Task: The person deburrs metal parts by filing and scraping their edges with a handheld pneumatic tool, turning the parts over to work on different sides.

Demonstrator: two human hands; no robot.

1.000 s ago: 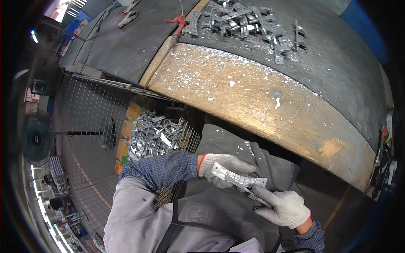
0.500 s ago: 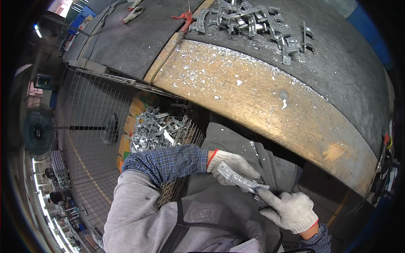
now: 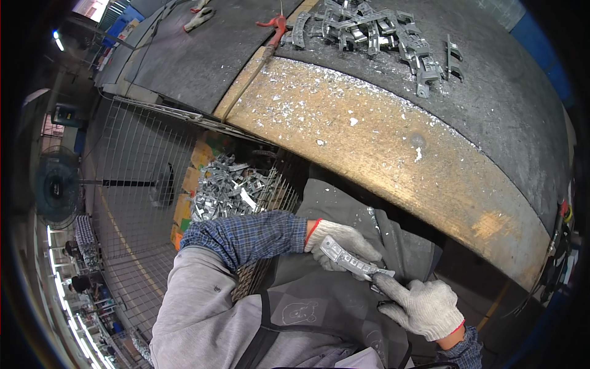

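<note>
Grasping a curved metal strip (image 3: 351, 261) above the dark apron (image 3: 341, 301), the left hand (image 3: 335, 240) is holding it while the right hand (image 3: 424, 305) is touching its end. This strip is seemingly only part-way done; similar pieces (image 3: 381, 32) are lying on the surface (image 3: 381, 157), and others are filling a wire basket (image 3: 281, 189), none showing clearly as finished. The right hand is hiding whether its grip is clenching anything, so I cannot tell.

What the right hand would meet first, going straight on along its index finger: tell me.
The right hand would first meet the silvery metal part held in the left hand. The fingertip looks right at its near end, though depth is unclear.
</note>
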